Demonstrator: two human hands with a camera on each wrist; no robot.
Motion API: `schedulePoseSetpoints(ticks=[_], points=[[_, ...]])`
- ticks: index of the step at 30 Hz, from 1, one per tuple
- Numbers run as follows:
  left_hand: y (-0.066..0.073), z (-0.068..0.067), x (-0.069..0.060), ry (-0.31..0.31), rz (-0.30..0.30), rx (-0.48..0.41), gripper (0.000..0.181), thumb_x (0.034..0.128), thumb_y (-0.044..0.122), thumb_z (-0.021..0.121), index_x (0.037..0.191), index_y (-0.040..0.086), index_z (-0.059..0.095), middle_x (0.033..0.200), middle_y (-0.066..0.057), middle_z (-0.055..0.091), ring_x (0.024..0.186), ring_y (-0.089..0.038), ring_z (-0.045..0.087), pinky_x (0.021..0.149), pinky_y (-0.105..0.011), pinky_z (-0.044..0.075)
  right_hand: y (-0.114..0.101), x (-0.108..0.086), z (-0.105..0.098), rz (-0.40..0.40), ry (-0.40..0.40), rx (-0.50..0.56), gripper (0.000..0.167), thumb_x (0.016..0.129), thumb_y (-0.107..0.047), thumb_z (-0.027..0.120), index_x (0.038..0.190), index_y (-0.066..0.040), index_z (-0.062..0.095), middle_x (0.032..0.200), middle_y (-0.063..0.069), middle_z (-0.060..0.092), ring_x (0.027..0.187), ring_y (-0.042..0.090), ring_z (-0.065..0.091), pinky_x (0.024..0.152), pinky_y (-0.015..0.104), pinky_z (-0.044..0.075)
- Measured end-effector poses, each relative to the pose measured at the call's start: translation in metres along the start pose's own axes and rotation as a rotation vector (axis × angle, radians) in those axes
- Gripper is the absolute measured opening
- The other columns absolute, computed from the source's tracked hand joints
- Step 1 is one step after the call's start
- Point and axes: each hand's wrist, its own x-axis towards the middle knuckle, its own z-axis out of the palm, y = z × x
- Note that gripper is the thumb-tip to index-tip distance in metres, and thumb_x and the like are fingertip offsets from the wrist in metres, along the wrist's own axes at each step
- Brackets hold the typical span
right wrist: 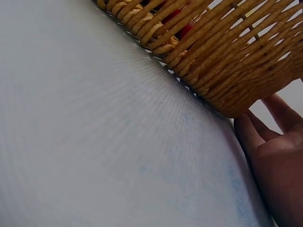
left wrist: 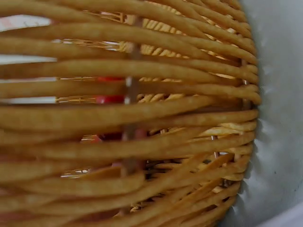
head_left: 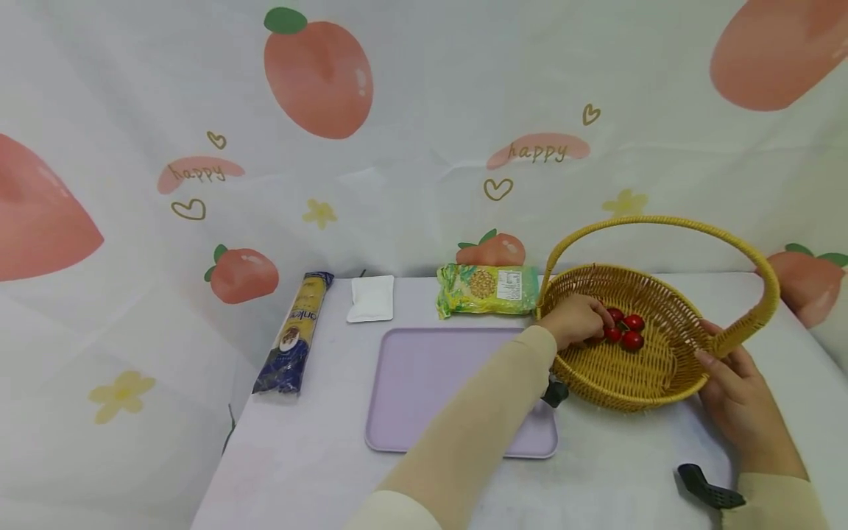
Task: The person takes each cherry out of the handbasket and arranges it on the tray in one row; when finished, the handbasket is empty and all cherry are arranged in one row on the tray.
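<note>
A yellow-brown woven basket [head_left: 652, 372] with a tall arched handle stands at the right of the table. Inside it lies a cluster of small, shiny, round red fruits [head_left: 632, 341]. My left hand [head_left: 575, 322] reaches over the basket's left rim, its fingertips at the fruits; whether they pinch one is hidden. On the opposite side my right hand [head_left: 735, 394] grips the rim near the handle's foot, thumb over the edge. The left wrist view is filled by the basket's weave [left wrist: 189, 109], with red showing through. In the right wrist view, fingers [right wrist: 248, 132] touch the basket wall [right wrist: 227, 61].
A lilac tray [head_left: 424, 390] lies left of the basket, partly under my left forearm. Behind it are a green-yellow bag [head_left: 486, 289] and a white packet [head_left: 371, 298]. A blue-and-gold long packet [head_left: 296, 331] lies at the left edge. A black piece [head_left: 709, 487] sits by my right wrist.
</note>
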Motion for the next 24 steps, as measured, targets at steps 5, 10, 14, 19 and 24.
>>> schedulePoseSetpoints(ticks=[5,10,14,19,24], points=[[-0.005,0.002,0.000,0.047,0.033,0.174,0.018,0.0963,-0.008,0.072,0.095,0.009,0.078,0.081,0.002,0.068,0.067,-0.015,0.057,0.058,-0.028,0.048,0.003,-0.001,0.001,-0.003,-0.003,-0.010,0.055,0.112,0.012,0.037,0.165,-0.003,0.043,0.160,0.003,0.048,0.139,0.011,0.053,0.104,0.022,0.049],[-0.009,0.004,0.001,0.083,0.049,0.286,0.017,0.0989,-0.002,0.072,0.093,0.012,0.079,0.076,0.004,0.069,0.067,-0.011,0.059,0.058,-0.024,0.044,0.005,-0.001,0.001,-0.003,-0.007,-0.015,0.056,0.112,0.012,0.036,0.165,-0.003,0.043,0.159,0.003,0.047,0.138,0.011,0.054,0.104,0.023,0.050],[-0.012,0.003,0.002,0.068,0.077,0.240,0.020,0.0975,-0.004,0.073,0.095,0.015,0.078,0.081,0.006,0.070,0.067,-0.011,0.057,0.058,-0.025,0.043,0.007,-0.002,0.002,0.007,-0.003,-0.024,0.056,0.113,0.011,0.037,0.166,-0.005,0.043,0.160,0.002,0.046,0.138,0.010,0.053,0.104,0.022,0.050],[-0.013,0.001,0.002,0.029,0.213,0.127,0.021,0.0935,0.002,0.085,0.105,0.019,0.081,0.096,0.016,0.069,0.084,-0.004,0.060,0.070,-0.020,0.048,0.007,-0.002,0.002,0.020,0.000,-0.047,0.056,0.113,0.010,0.037,0.166,-0.007,0.043,0.161,0.001,0.044,0.139,0.009,0.051,0.104,0.021,0.049],[-0.012,-0.001,-0.005,0.008,0.290,-0.026,0.024,0.0950,0.005,0.086,0.113,0.020,0.083,0.105,0.019,0.069,0.089,-0.003,0.063,0.072,-0.020,0.052,0.006,-0.003,0.002,0.028,0.004,-0.059,0.056,0.114,0.009,0.039,0.167,-0.007,0.041,0.161,0.001,0.044,0.139,0.008,0.052,0.104,0.020,0.048]])
